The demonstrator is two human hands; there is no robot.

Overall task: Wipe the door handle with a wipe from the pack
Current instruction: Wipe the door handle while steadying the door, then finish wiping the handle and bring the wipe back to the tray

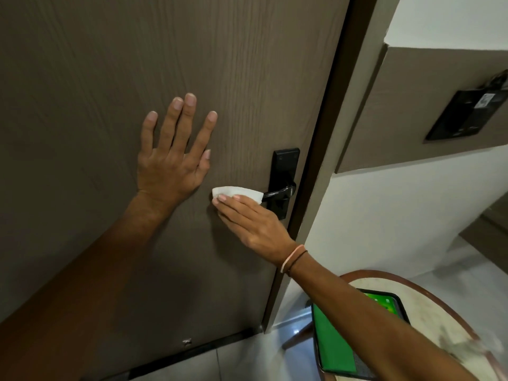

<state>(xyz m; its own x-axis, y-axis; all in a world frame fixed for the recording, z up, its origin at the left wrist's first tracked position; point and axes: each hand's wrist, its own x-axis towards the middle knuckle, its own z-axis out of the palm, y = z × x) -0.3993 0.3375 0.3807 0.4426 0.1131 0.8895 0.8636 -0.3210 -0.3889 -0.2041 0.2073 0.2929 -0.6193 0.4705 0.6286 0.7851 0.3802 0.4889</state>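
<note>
a: the door [110, 64] looks like brown wood-grain laminate, matt, with fine vertical lines
b: and the door handle [277, 192]?
a: black metal by the look of it, smooth with a slight sheen, on a matt black plate [283, 166]
b: the wipe [236, 193]?
a: white, soft, cloth-like, folded over the lever

One brown door [110, 64], one black door handle [279, 191], one white wipe [237, 193], two hands, left hand [171, 160], right hand [251, 220], one round table [439, 306], one green pack [334, 339], two wrist bands [294, 258]
</note>
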